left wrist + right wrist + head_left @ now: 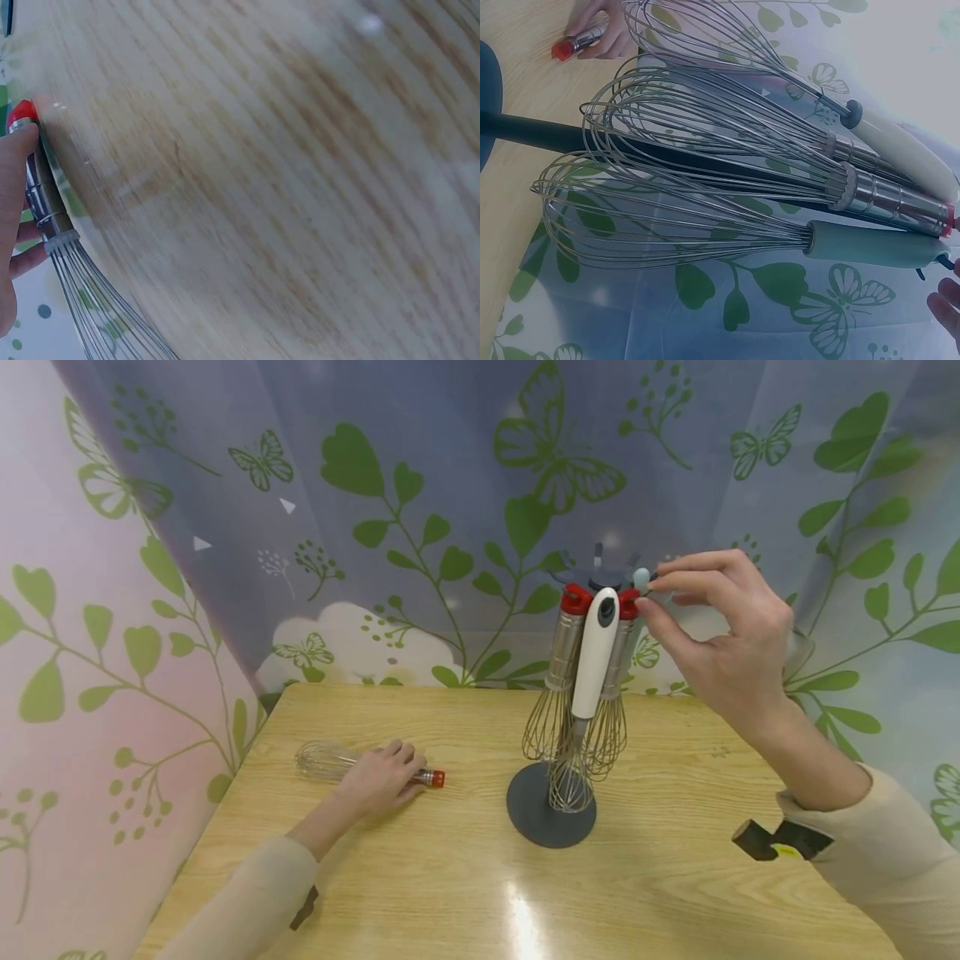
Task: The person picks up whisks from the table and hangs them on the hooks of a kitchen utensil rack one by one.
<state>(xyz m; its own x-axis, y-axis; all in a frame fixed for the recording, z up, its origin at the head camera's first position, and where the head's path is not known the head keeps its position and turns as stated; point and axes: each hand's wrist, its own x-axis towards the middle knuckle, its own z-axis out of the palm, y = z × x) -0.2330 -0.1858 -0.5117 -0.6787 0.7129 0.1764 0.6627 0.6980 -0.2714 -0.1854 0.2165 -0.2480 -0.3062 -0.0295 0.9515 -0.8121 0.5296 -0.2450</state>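
Observation:
On the left of the table, my left hand (pixel 382 777) grips a metal whisk (pixel 326 762) by its handle. The red end (pixel 22 111) of that handle sticks out past my thumb in the left wrist view. My right hand (pixel 731 618) is raised at the top of a dark grey stand (pixel 553 827). Its thumb and forefinger pinch the top end of a pale green-handled whisk (pixel 877 244), right at the hook. Beside it on the stand hang a white-handled whisk (pixel 597 652) and two steel whisks with red ends (pixel 576 600).
The light wooden table (pixel 435 877) meets a curtain (pixel 450 527) printed with green leaves and butterflies behind the stand. A pale patterned sheet (pixel 97 693) borders the left side. Bare hooks (pixel 597 556) show at the stand's far side.

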